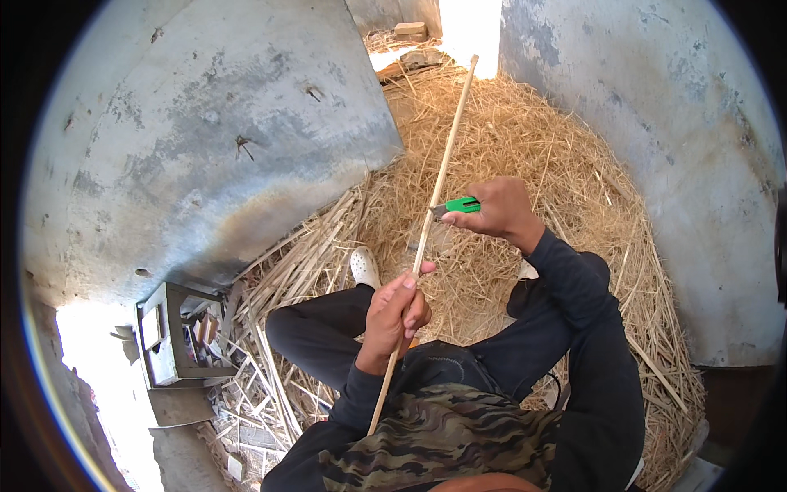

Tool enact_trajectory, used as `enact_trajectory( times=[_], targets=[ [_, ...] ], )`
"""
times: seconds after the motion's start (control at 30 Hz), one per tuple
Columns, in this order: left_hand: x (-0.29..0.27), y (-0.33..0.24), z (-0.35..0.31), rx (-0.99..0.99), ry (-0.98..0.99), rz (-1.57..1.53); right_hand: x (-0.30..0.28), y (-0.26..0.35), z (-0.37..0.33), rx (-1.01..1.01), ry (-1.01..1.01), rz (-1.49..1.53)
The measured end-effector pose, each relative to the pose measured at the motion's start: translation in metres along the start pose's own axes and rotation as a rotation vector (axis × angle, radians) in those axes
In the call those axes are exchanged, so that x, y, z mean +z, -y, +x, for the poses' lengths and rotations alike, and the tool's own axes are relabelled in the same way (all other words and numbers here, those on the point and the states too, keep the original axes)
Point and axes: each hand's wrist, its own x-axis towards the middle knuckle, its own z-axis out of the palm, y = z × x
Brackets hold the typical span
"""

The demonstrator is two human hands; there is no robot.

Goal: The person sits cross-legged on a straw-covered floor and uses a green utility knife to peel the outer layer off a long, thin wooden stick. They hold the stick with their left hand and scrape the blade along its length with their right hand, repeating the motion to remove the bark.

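A long, pale strip of split wood or bamboo (447,156) slants from my lap up toward the bright gap in the wall. My left hand (395,316) is closed around its lower part, above my lap, with one finger showing past the strip. In my right hand (502,211) is a green utility knife (461,205), gripped by its handle. The knife's blade end meets the strip about midway along, or lies just beside it; I cannot tell whether it bites in. The strip's lower end rests by my camouflage-patterned shirt (443,435).
Straw-like shavings (566,180) cover the floor between grey plastered walls (205,123). Split strips (328,238) lie piled on the left. Near them stands a small open cabinet (184,336) with items inside. A white shoe (364,267) shows beyond my bent left leg. Bricks (410,31) lie by the gap.
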Motion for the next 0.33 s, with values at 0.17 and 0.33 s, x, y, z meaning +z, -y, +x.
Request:
enact_trajectory(
  times=[0.17, 0.33],
  targets=[
    [0.001, 0.004, 0.000, -0.005, -0.017, -0.004, 0.005, 0.012, -0.006, -0.041, -0.002, -0.032],
    [-0.003, 0.010, -0.007, -0.027, 0.017, 0.044, 0.009, -0.019, 0.007, 0.108, -0.007, -0.065]
  ],
)
